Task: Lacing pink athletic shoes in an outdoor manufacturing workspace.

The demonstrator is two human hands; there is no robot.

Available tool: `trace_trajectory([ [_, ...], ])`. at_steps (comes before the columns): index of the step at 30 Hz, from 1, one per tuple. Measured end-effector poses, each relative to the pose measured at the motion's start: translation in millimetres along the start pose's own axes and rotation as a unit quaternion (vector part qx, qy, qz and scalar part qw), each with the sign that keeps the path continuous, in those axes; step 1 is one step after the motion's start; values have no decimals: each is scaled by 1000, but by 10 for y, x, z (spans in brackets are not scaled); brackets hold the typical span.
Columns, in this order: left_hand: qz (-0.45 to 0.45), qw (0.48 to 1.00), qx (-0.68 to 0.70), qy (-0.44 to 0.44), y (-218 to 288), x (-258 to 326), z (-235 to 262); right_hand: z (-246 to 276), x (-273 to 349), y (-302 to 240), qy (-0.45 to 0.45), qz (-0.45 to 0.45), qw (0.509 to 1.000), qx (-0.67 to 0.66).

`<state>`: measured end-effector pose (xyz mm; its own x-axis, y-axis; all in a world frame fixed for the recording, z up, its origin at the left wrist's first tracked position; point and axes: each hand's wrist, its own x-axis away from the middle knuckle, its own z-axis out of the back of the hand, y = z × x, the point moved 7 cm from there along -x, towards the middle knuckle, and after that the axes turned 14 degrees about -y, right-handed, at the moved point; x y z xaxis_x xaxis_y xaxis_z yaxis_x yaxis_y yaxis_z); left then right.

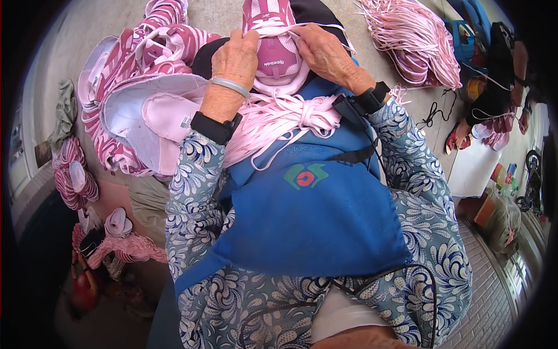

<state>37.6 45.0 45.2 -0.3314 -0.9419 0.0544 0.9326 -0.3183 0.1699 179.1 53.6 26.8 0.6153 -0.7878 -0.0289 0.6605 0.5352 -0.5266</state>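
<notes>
A pink and white shoe upper (279,61) lies in front of me at the top of the view, its darker pink tongue toward me. A pale pink shoelace (273,29) crosses it. My left hand (235,61) is closed at the upper's left edge, fingertips pinching the lace there. On the other side, my right hand (332,55) also pinches the lace, and a loose end trails past its fingers. Both hands' fingertips are partly hidden. Below the upper, a knotted bundle of pale pink laces (290,119) rests on my blue apron (314,221).
Stacked pink shoe uppers (116,87) lie close at my left, with one open pale lining (131,113) nearest my left forearm. A heap of laced uppers (415,43) sits at the far right. Another person's hand (462,132) and more uppers appear at the right edge.
</notes>
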Motion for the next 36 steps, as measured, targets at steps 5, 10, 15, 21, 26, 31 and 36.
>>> trace_trajectory([
  [5, -41, 997, -60, 38, 60, -8, 16, 22, 49, -213, -4, 8, 999, 31],
  [10, -103, 987, -73, 97, 101, 21, 61, 55, -35, -483, 50, 28, 951, 302],
  [15, -111, 980, 63, 154, 102, 56, 194, -31, -200, -540, -8, 55, 916, 397],
  [21, 39, 899, 435, -10, -67, 267, 106, 517, -207, -641, -52, 64, 949, -303],
  [26, -28, 857, 491, -153, 181, 327, -192, 525, -2, -542, -100, 4, 889, -446],
  [31, 16, 764, 625, -157, 108, 346, -355, 376, 320, -851, -317, 157, 821, -449],
  [36, 42, 828, 531, -173, 35, 245, -204, 152, 241, -205, -145, -70, 909, -384],
])
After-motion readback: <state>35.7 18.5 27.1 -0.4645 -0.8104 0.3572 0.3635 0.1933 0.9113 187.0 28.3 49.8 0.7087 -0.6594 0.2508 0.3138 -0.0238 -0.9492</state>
